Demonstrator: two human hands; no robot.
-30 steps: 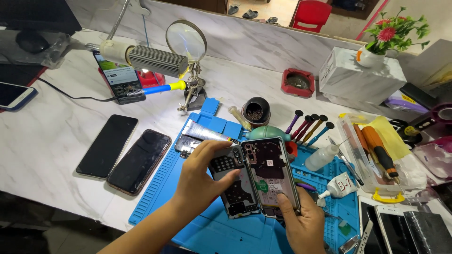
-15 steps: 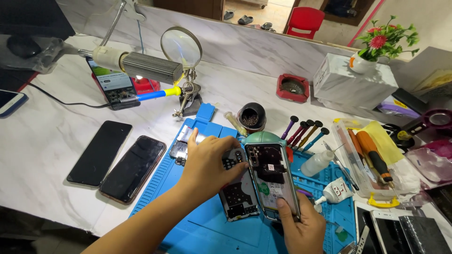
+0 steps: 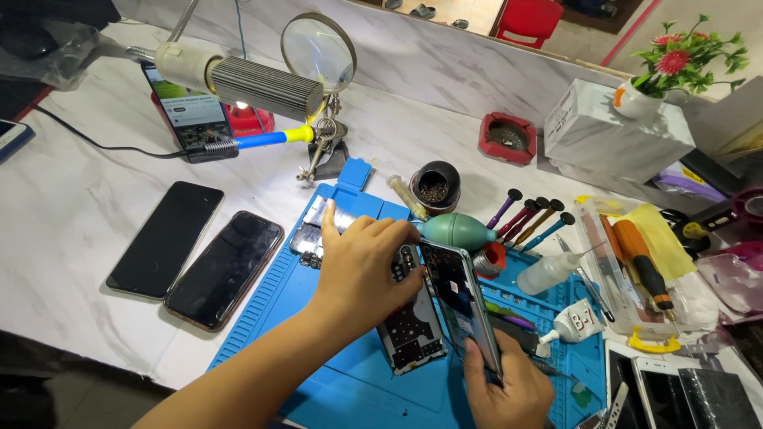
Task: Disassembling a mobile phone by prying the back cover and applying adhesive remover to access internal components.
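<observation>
An opened phone lies on the blue work mat (image 3: 318, 381). Its lower half, the phone body (image 3: 409, 334) with bare circuit boards, rests flat on the mat. My left hand (image 3: 362, 270) lies over the body's upper end, fingers curled around it, forefinger pointing away. The other half, a dark phone panel (image 3: 457, 302), stands tilted on its long edge beside the body. My right hand (image 3: 509, 389) grips that panel at its near end, thumb on its face.
Two dark phones (image 3: 167, 238) (image 3: 226, 266) lie left of the mat. A green air blower (image 3: 457, 230), several screwdrivers (image 3: 528, 214), a small bottle (image 3: 548, 274) and a glue tube (image 3: 572, 322) crowd the right. A magnifier (image 3: 318, 52), lamp (image 3: 246, 79) and red ashtray (image 3: 507, 137) stand behind.
The panel, lying nearly flat beside the body a second ago, now stands up on its edge in my right hand. My left hand has stayed on the body's upper end.
</observation>
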